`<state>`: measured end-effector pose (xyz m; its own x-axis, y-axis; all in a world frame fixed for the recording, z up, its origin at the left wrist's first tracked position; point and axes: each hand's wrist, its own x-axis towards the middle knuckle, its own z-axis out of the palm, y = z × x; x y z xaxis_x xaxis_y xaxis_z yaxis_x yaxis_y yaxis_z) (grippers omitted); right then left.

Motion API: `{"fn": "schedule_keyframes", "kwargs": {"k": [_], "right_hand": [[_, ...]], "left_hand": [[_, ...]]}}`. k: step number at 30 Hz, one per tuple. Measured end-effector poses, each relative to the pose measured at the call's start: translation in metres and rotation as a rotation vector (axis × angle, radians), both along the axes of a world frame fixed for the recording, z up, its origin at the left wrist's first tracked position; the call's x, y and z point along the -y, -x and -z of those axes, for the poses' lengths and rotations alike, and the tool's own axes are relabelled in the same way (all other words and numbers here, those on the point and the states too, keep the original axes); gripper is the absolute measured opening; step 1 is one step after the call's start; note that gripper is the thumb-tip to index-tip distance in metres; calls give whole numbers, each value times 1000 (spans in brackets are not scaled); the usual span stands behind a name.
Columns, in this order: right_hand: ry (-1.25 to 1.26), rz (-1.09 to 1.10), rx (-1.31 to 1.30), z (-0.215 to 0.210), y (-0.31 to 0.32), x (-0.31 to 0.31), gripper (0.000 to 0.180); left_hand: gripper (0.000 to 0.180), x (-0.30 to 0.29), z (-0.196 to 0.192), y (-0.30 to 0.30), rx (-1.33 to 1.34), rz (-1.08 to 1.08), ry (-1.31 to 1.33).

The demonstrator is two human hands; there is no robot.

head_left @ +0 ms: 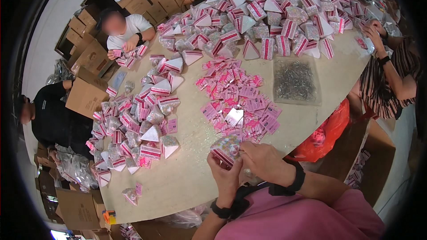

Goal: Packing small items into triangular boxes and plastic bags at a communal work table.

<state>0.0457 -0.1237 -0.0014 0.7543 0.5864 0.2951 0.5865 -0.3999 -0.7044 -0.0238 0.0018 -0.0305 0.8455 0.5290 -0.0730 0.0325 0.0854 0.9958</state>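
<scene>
Close to the table's front edge I hold a cake-slice-shaped pouch with a glittery, multicoloured top and a pink-and-white striped side. My left hand is closed round its lower side, thumb and fingers gripping it. Against the pouch's right edge, my right hand is closed in a pinch; whether it also holds something small cannot be made out. Just beyond my hands spreads a heap of pink printed cards, with a shiny silvery piece lying on top.
Similar pouches form a big pile at the back and another on the left. A clear tray or bag of small dark metal pieces lies right of the cards. A red plastic bag hangs at the right edge. Several co-workers surround the table.
</scene>
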Motion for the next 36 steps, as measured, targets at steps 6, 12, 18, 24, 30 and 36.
{"fn": "schedule_keyframes", "kwargs": {"k": [6,12,18,24,30,36], "right_hand": [[87,-60,109,-3,-5,5,10],[15,-88,9,9,-4,2,13],[102,-131,19,-3,-2,6,19],[-175,4,-423,-14,-6,8,20],[-660,-211,-1102,-2,-19,19,8],[-660,-322,-1037,3,-21,22,17]], "left_hand": [[77,2,-1,2,-9,-9,-80],[77,1,0,2,-8,-13,-50],[75,-1,2,3,-26,-5,-23],[64,10,-9,5,29,42,-6],[63,13,-13,7,68,38,32],[67,10,-8,7,100,52,76]]}}
